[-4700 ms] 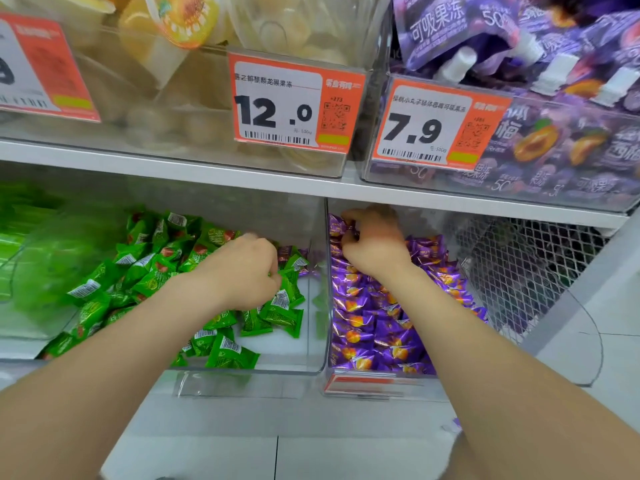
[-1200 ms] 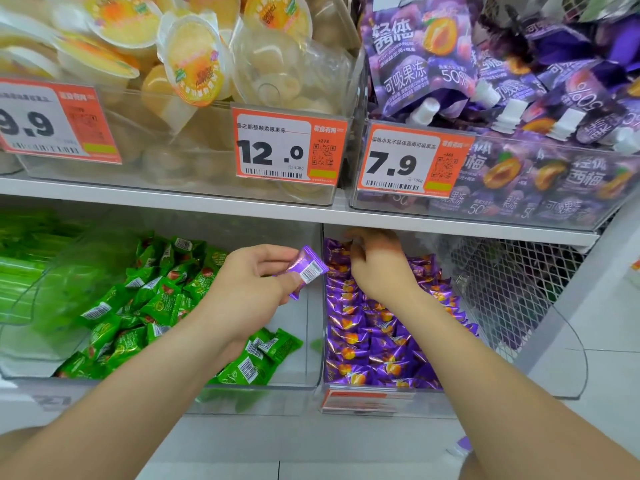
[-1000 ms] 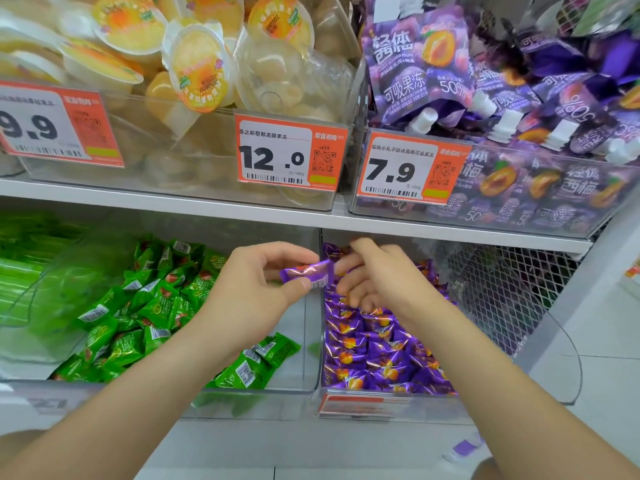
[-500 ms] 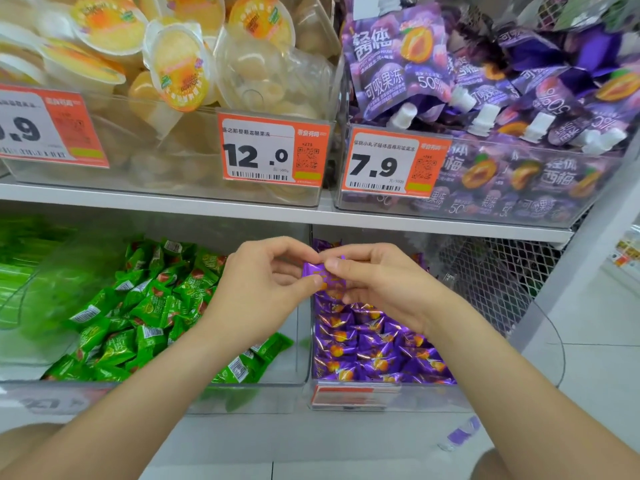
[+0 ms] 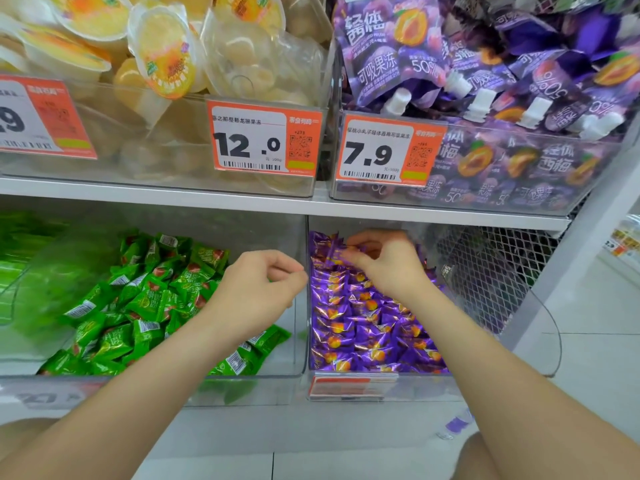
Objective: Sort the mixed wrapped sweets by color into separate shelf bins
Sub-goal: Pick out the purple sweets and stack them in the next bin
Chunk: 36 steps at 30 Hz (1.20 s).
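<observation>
Purple sweet (image 5: 341, 252) pinched by right hand (image 5: 388, 265) at far end of purple bin (image 5: 426, 386); left hand (image 5: 259, 292) curled, visibly empty, over green bin (image 5: 156, 389).

A shop's snack aisle is showing here. Orange-and-white price tags reading 12.0 (image 5: 265, 143) and 7.9 (image 5: 389, 152), each carrying a barcode and QR code, are hanging on clear bins across the upper half of the frame. Those bins are holding many identical jelly cups (image 5: 162, 50) and purple spouted pouches (image 5: 391, 46). Under the white shelf (image 5: 156, 195), two more bins are sitting side by side, piled with green wrapped sweets (image 5: 145, 299) at lower left and purple wrapped sweets (image 5: 367, 327) at centre right. A pale tiled floor (image 5: 588, 358) is running along the right edge.
</observation>
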### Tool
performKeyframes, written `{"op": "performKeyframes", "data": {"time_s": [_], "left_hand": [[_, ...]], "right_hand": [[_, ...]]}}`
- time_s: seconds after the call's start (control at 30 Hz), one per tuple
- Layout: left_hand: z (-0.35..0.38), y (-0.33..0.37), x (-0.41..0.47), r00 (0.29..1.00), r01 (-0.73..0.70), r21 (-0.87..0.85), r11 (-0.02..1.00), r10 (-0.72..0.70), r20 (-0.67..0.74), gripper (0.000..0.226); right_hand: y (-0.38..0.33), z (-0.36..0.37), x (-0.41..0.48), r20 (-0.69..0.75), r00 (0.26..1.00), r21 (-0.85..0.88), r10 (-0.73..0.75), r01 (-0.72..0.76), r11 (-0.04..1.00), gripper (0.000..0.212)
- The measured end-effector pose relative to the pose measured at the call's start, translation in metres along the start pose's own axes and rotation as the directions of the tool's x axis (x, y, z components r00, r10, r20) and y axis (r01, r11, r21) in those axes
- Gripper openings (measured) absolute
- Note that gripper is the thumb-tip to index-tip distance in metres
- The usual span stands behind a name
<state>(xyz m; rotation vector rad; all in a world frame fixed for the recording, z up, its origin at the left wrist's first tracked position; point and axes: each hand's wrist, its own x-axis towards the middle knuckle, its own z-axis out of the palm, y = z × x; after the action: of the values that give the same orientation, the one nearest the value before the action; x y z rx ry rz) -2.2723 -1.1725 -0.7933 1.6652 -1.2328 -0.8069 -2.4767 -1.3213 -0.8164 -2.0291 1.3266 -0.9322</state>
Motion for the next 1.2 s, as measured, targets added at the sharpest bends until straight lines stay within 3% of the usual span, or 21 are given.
{"op": "performKeyframes", "data": {"time_s": [0.17, 0.37, 0.47, 0.57, 0.9, 1.07, 1.2], "left_hand": [[0.004, 0.0, -0.002, 0.999, -0.011, 0.003, 1.0, 0.01, 0.034, 0.016], [0.002, -0.001, -0.004, 0.998, -0.042, 0.06, 0.997, 0.039, 0.057, 0.019], [0.003, 0.0, -0.008, 0.993, -0.12, 0.186, 0.975, 0.116, 0.029, 0.02], [0.004, 0.002, -0.014, 0.972, -0.228, 0.294, 0.928, 0.237, 0.004, 0.021], [0.007, 0.005, -0.021, 0.923, -0.37, 0.394, 0.842, 0.382, 0.052, 0.008], [0.005, 0.004, -0.028, 0.829, -0.546, 0.453, 0.705, 0.532, 0.171, 0.005], [0.005, 0.007, -0.036, 0.727, -0.676, 0.513, 0.529, 0.591, 0.349, 0.033]], "right_hand": [[-0.01, 0.023, 0.007, 0.087, 0.976, -0.282, -0.202, 0.218, 0.934, 0.023], [-0.008, 0.029, 0.012, 0.124, 0.974, -0.471, -0.192, 0.228, 0.852, 0.027], [-0.01, 0.03, 0.008, 0.171, 0.966, -0.488, -0.191, 0.252, 0.836, 0.031], [-0.01, 0.026, 0.006, 0.127, 0.969, -0.471, -0.211, 0.246, 0.847, 0.031], [-0.012, 0.035, 0.002, 0.057, 0.969, -0.49, -0.238, 0.235, 0.84, 0.021], [-0.015, 0.03, -0.001, 0.086, 0.966, -0.488, -0.244, 0.254, 0.835, 0.026], [-0.029, -0.002, -0.022, 0.078, 0.968, -0.337, -0.237, 0.249, 0.908, 0.004]]}}
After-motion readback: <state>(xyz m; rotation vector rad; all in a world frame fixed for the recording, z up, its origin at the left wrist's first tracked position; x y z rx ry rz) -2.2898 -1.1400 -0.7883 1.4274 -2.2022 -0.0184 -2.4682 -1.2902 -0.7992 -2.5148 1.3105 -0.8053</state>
